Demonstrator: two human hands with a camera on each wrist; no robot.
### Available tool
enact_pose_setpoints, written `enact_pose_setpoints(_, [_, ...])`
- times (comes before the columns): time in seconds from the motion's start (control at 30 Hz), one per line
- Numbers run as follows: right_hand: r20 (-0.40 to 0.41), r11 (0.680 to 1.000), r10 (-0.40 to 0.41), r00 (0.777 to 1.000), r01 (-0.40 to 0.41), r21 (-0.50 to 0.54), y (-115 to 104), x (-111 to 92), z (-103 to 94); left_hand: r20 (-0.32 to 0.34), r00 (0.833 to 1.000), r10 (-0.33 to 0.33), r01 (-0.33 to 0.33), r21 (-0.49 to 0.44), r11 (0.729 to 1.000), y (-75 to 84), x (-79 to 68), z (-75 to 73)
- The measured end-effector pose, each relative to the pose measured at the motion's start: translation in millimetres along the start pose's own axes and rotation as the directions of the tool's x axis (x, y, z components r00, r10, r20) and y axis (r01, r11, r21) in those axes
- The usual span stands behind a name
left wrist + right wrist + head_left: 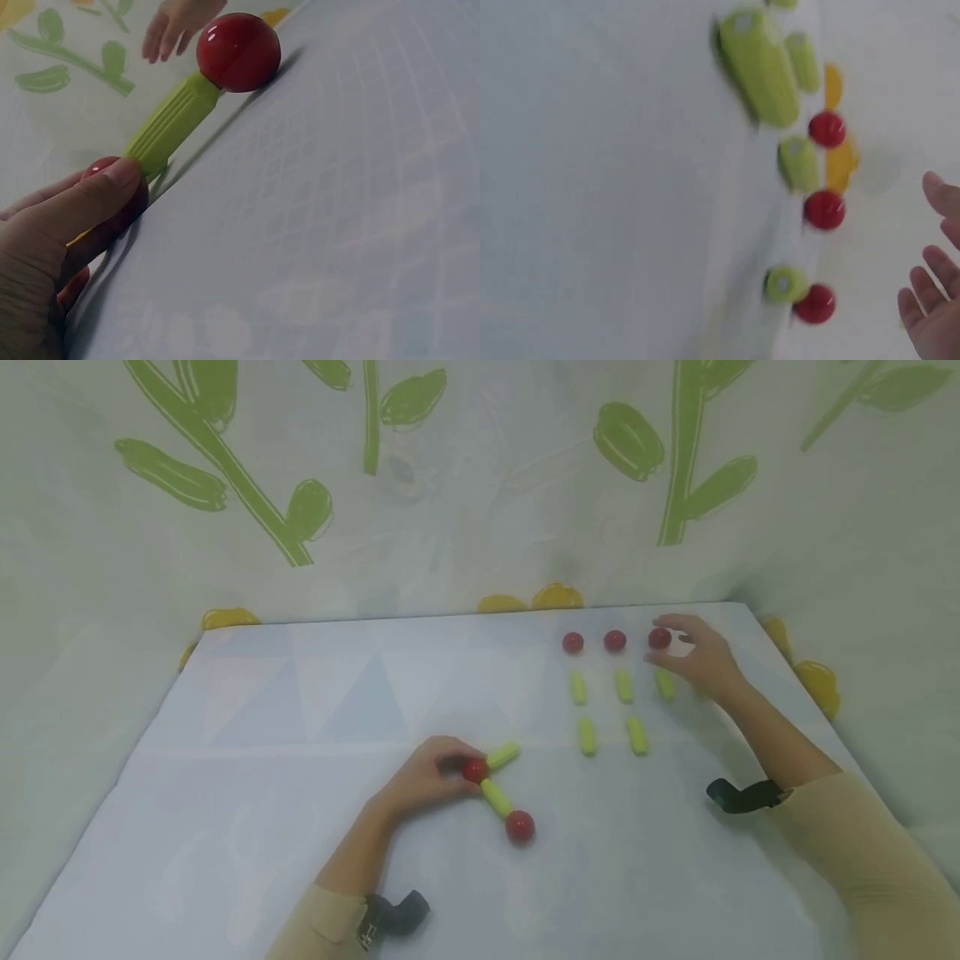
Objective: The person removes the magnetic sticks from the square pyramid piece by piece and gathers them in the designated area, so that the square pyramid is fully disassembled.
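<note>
My left hand (423, 779) pinches a glossy red ball (474, 771) between thumb and fingers. Two light green ribbed rods (496, 798) branch from that ball, and a second red ball (520, 827) caps the nearer one. In the left wrist view the thumb lies where the held ball (137, 201) meets the rod (174, 124). My right hand (708, 658) hovers at the far right of the table, fingers parted around a red ball (660, 638) in the head view. The right wrist view shows this hand (939, 319) with spread fingers, apart from the balls.
Two more loose red balls (615, 641) line up left of the right hand. Below them, several green rods (587, 737) lie in two rows. The white table (247, 843) backs onto a leaf-patterned cloth (480, 510). Each wrist wears a black device (742, 797).
</note>
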State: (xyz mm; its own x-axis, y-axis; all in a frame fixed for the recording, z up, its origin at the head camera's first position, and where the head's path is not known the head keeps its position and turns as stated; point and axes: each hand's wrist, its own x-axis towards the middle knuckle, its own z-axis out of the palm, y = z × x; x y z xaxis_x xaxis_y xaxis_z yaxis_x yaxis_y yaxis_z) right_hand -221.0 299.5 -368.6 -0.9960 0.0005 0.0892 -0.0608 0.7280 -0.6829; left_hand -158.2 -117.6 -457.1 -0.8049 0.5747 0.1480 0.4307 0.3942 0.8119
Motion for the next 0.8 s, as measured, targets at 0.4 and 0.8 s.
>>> enact_pose_setpoints(0.4, [0.041,0.951,-0.275,0.961,0.266,0.158,-49.8,-73.4,23.7,0.010,1.000,-0.017,0.017,0.032,0.999,2.0,-1.2,0.1])
enact_pose_setpoints(0.8, [0.186,0.766,-0.604,0.775,0.499,0.406,-89.0,-116.3,70.1,-0.003,0.999,-0.043,0.043,0.054,0.998,1.6,-1.9,-0.3])
